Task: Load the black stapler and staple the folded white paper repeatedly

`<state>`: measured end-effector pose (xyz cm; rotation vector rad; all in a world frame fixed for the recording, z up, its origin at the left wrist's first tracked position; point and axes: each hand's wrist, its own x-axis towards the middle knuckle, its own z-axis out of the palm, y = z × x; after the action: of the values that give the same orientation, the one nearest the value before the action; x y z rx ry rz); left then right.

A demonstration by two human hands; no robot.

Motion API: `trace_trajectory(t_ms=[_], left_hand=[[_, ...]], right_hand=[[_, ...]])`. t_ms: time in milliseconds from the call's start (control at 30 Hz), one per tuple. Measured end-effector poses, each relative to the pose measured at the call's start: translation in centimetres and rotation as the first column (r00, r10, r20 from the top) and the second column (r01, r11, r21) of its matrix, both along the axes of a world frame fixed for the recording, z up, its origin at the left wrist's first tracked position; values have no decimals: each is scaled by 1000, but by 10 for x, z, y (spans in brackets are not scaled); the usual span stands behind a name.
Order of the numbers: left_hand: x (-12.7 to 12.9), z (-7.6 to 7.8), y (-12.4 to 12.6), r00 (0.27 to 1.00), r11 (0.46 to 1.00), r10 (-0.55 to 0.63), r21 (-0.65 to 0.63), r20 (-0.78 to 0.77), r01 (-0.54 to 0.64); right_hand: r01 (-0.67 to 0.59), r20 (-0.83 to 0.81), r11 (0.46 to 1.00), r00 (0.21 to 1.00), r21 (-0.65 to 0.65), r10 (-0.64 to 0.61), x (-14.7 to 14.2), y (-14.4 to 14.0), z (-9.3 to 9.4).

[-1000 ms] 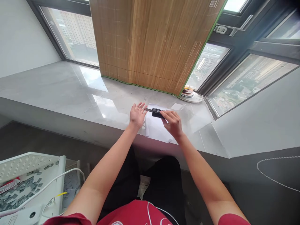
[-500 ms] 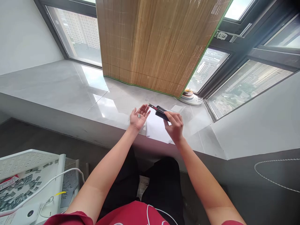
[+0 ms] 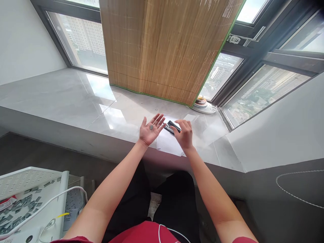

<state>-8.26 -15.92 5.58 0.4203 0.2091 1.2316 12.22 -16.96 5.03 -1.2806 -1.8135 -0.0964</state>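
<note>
My left hand (image 3: 149, 135) is held palm up with its fingers spread, and a small grey strip of staples (image 3: 151, 127) lies loose on the palm. In my right hand (image 3: 184, 135) is a black stapler (image 3: 174, 126), gripped between thumb and fingers. The stapler looks opened up, its metal part pointing toward the fingertips of my left hand. White paper (image 3: 168, 143) lies beneath it on the sill. The inside of the stapler is too small to make out.
The grey tiled sill (image 3: 131, 116) runs below a bamboo blind (image 3: 162, 50). Stacked plates (image 3: 204, 108) stand at the right by the window. At the lower left, a white cart (image 3: 64, 189) holds many grey staple strips (image 3: 25, 206), with a white cable (image 3: 48, 202) across it.
My right hand has lowered the stapler slightly and turned it. My left hand has opened flatter, fingers more spread, with the strip of staples still on its palm.
</note>
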Motion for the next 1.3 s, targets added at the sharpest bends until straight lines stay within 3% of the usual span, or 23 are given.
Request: trace_trajectory(t_ms=[100, 167, 267, 367, 467, 500, 533, 567, 600, 633, 667, 700, 767, 900, 1067, 1167, 1300], left_hand=[[8, 6, -7, 995, 996, -86, 7, -55, 86], [12, 9, -12, 989, 993, -113, 17, -91, 115], [17, 12, -17, 984, 991, -117, 44, -134, 124], [17, 13, -16, 970, 989, -111, 76, -217, 130], [4, 7, -4, 890, 980, 20, 187, -455, 74], [-4, 2, 3, 799, 968, 134, 252, -586, 22], [-13, -4, 11, 637, 942, 285, 334, -717, -47], [-22, -12, 18, 375, 900, 426, 426, -823, -88], [-32, -20, 25, 49, 859, 511, 506, -858, -78], [-40, -29, 31, -244, 836, 523, 547, -817, -38], [-47, -38, 36, -449, 832, 508, 554, -736, 32], [-52, -45, 39, -588, 836, 482, 541, -650, 87], [-56, -54, 42, -724, 849, 457, 495, -517, 182], [-51, -56, 43, -787, 851, 448, 471, -424, 231], [-51, -54, 44, -756, 828, 481, 514, -444, 225], [-54, -58, 43, -747, 818, 496, 528, -443, 229], [-54, -62, 51, -769, 819, 474, 534, -428, 208]], right_hand=[[-272, 125, 960, 957, 68, 262, -25, -11, 25], [-359, 188, 932, 920, 56, 343, -38, -11, 31], [-334, 210, 942, 924, 35, 320, -49, -9, 28], [-308, 133, 951, 943, 14, 304, -51, -11, 25], [-325, 3, 946, 946, 19, 325, -36, -11, 31], [-306, -41, 952, 951, 21, 307, -24, -6, 33], [-269, -80, 963, 960, 14, 269, -9, 1, 35], [-207, -110, 978, 972, -5, 205, 10, 12, 36], [-131, -138, 990, 983, -41, 125, 32, 25, 35], [-53, -167, 994, 985, -99, 36, 55, 40, 32], [34, -181, 984, 981, -175, -66, 79, 56, 27], [132, -168, 955, 969, -267, -181, 101, 71, 21], [287, -118, 844, 919, -453, -375, 140, 98, 7], [382, -80, 764, 868, -519, -489, 179, 129, -15], [424, -3, 727, 863, -540, -505, 185, 141, -21], [466, 65, 713, 857, -523, -512, 185, 129, -26], [464, 160, 696, 875, -548, -457, 181, 83, -45]])
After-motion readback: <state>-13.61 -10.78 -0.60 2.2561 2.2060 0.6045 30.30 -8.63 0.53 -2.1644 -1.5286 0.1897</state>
